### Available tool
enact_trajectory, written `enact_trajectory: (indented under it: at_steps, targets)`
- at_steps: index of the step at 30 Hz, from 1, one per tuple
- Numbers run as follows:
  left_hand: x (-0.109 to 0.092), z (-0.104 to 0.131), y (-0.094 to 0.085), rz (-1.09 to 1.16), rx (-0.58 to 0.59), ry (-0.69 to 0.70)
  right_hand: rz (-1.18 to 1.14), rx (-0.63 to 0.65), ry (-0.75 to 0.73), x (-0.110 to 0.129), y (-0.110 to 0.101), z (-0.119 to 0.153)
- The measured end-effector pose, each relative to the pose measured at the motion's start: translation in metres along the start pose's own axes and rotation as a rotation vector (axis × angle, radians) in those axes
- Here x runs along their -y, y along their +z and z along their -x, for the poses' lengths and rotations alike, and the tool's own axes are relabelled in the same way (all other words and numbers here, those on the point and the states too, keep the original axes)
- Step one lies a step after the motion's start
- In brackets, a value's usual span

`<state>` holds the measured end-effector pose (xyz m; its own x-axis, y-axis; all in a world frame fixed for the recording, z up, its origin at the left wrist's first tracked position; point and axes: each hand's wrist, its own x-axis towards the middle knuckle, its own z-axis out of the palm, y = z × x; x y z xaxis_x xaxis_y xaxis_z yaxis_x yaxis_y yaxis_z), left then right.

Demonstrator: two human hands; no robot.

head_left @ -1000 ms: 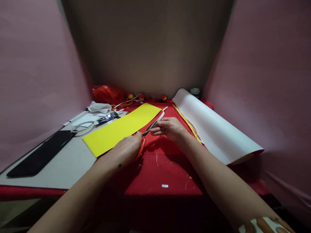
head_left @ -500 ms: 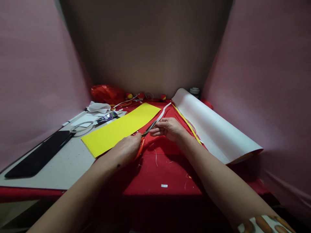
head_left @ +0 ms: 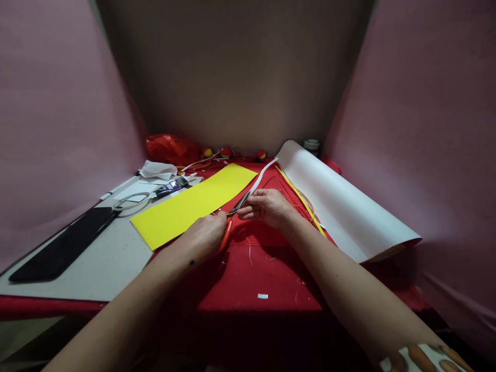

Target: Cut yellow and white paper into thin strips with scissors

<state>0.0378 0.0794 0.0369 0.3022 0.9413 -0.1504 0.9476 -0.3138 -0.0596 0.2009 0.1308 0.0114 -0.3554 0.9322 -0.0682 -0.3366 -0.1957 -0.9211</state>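
My left hand is closed round the orange handles of a pair of scissors, whose blades point up and to the right. A narrow white strip is pinched in my right hand, and its free end reaches away toward the back. The blades lie against the strip right by my right fingertips; how far apart they are I cannot make out. To the left of both hands is a stack of yellow corrugated sheets. Red corrugated sheet lies beneath my hands on the red cloth.
A rolled white sheet lies on the right beside yellow strips. On the left, a grey board carries a black phone-like slab and a dark tube. A red plastic bag and small red-yellow balls stand at the back.
The far end of the white strip has swung slightly up and to the right. Both hands keep nearly the same place and grip; the whole view has shifted a little.
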Motion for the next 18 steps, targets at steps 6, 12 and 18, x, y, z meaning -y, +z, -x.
enact_trajectory:
  at_steps: [6,12,18]
  targets:
    - [0.004,-0.001,0.004,0.033,-0.029,0.021,-0.006,-0.013,-0.009,0.001,-0.001,0.001]
    - [0.007,-0.002,0.01,0.061,-0.042,0.012,-0.051,-0.078,-0.085,0.008,-0.005,0.0]
    - [0.009,-0.005,0.013,0.12,-0.035,-0.009,-0.079,-0.052,-0.058,0.008,-0.007,-0.002]
